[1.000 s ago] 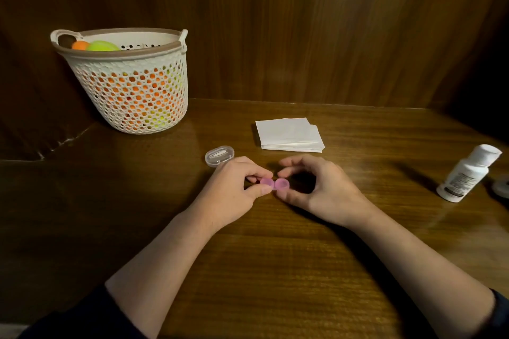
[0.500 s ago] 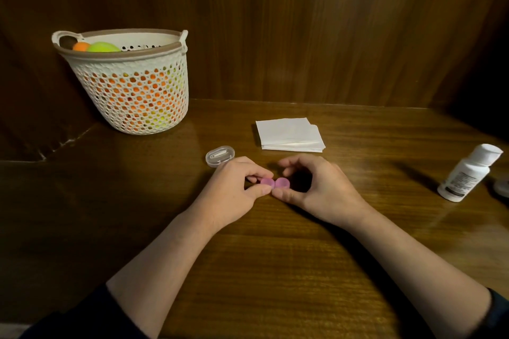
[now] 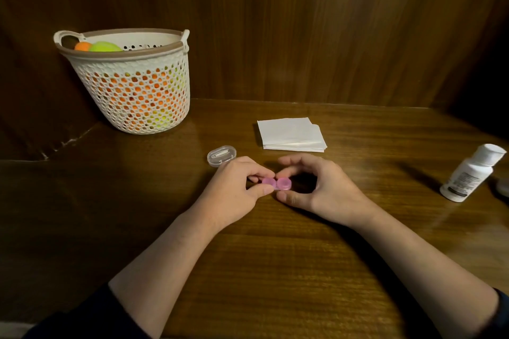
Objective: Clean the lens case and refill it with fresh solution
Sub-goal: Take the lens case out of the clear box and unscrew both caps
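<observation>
Right hand (image 3: 325, 190) fingers spread slightly wider than before, left hand (image 3: 237, 190) pinching pink lens case (image 3: 276, 183), right fingertips pinching its right cap, solution bottle (image 3: 472, 172) well right.

Count of items on my wooden table (image 3: 275, 270), by kind:

Lens case (image 3: 276, 183): 1, pink, with 2 round capped wells side by side. My hands on it: 2, left hand (image 3: 234, 192) and right hand (image 3: 325, 190), each pinching one end.

Solution bottle (image 3: 472, 172): 1, white, labelled, cap on.

Small clear plastic container (image 3: 221, 155): 1, oval, contents not identifiable.

Stack of white tissues (image 3: 290, 133): 1 stack; sheet count cannot be read from the edges.

Perforated white basket (image 3: 137, 85): 1, with 2 handles. Balls visible above its rim: 2, namely orange ball (image 3: 82, 46) ×1 and yellow-green ball (image 3: 105, 47) ×1. More orange and green shows through the holes; number not countable.
</observation>
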Action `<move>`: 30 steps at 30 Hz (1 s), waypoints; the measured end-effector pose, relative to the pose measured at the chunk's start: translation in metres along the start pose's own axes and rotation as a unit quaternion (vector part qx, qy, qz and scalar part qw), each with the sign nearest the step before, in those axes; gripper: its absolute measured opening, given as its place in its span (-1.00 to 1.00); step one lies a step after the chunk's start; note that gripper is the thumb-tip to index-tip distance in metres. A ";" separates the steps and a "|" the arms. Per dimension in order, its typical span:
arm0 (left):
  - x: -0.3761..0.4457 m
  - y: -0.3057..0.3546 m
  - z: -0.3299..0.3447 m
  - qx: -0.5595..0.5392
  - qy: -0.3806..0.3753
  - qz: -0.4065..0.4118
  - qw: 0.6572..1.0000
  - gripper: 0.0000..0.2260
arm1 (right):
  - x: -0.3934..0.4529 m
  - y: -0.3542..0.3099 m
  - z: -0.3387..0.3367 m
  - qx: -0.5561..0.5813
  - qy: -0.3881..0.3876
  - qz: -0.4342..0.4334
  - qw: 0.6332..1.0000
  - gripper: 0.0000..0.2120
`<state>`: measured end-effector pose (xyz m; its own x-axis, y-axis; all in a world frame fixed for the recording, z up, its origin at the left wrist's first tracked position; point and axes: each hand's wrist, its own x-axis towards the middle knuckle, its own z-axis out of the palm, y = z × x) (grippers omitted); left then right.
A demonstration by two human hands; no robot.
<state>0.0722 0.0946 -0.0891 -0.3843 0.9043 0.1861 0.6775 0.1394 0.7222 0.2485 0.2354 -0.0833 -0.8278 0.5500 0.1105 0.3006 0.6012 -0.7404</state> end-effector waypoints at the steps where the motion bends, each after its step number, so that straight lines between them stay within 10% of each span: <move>1: 0.000 0.000 0.000 0.001 -0.001 -0.001 1.000 -0.75 | 0.000 0.001 0.000 0.005 0.000 0.002 1.000 -0.41; 30: 0.000 -0.001 0.000 0.000 0.001 -0.001 1.000 -0.75 | -0.002 -0.006 0.001 -0.017 0.031 -0.003 0.999 -0.49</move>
<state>0.0714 0.0946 -0.0896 -0.3868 0.9034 0.1851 0.6768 0.1418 0.7224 0.2476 0.2305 -0.0802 -0.7985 0.5811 0.1571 0.3128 0.6235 -0.7165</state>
